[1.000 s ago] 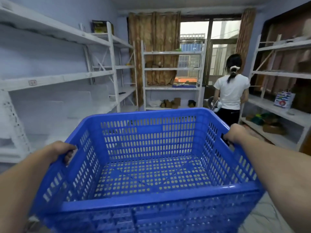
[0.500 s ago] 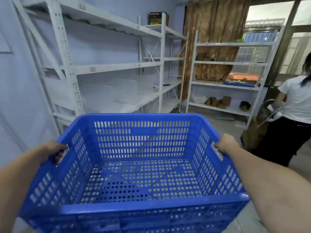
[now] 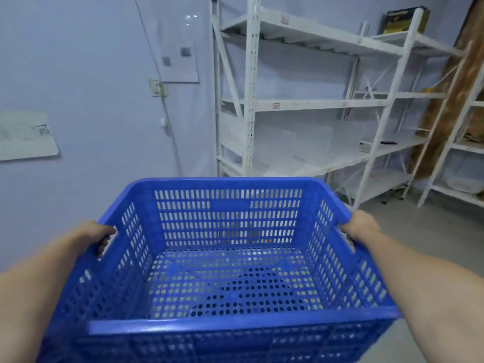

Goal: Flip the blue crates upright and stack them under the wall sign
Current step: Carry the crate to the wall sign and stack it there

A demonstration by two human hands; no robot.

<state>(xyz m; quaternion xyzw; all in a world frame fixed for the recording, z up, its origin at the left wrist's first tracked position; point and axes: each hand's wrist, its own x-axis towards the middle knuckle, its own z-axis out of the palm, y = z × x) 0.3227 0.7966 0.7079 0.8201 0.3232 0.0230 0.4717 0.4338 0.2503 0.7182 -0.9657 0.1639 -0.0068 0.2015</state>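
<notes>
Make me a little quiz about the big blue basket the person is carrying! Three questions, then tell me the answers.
1. True or false: the blue crate is upside down.
2. What is inside the crate? A) boxes B) nothing C) bottles
3. Fill in: the left hand and the right hand each grip a ____ of the crate.

Key
1. False. Its open top faces up and you can see down to its holed bottom.
2. B. Only the bare bottom shows.
3. Side. One hand holds the left side wall near the rim, the other the right one; the white shelf rack stands behind against the wall.
</notes>
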